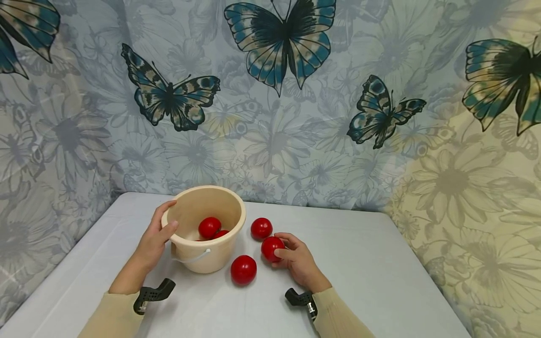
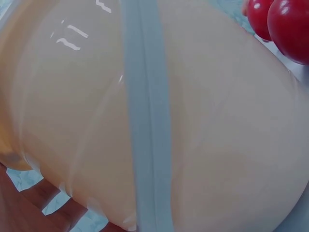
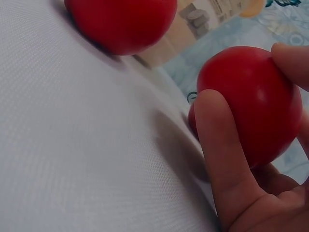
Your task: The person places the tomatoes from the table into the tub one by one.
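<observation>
On the white table (image 1: 372, 263): one hand at the bucket, one on a red ball

Left side of the tabletop, a cream bucket (image 1: 231, 249), its mouth turned toward the head camera. Left hand (image 1: 153, 239) grips its rim at the near left: thumb over the edge, fingers along the outside. Pale handle (image 1: 192, 258) hangs down the near wall; the left wrist view is mostly bucket wall, fingers at the lower left corner.

Right hand (image 1: 297, 260) holds a ball (image 1: 272, 248), the thumb on one side and fingers round the other. Grip is only as wide as the ball. Place: right of the bucket, apart from it. Shadow on the cloth beside it in the right wrist view; whether ball and cloth touch, cannot tell.

Two loose ones on the cloth: a far ball (image 1: 261, 228), just beyond the held one, and a near ball (image 1: 243, 270), closer to the person, just right of the bucket's base. Inside the bucket, an upper ball (image 1: 209, 227) shows almost whole, more red partly hidden by the near rim; full count not visible. Fruit or toy, cannot tell.

Both arms in beige sleeves (image 1: 340, 312), a black wrist mount (image 1: 154, 293) at each cuff. Behind, hanging cloth (image 1: 279, 150) printed with flowers and blue butterflies.
</observation>
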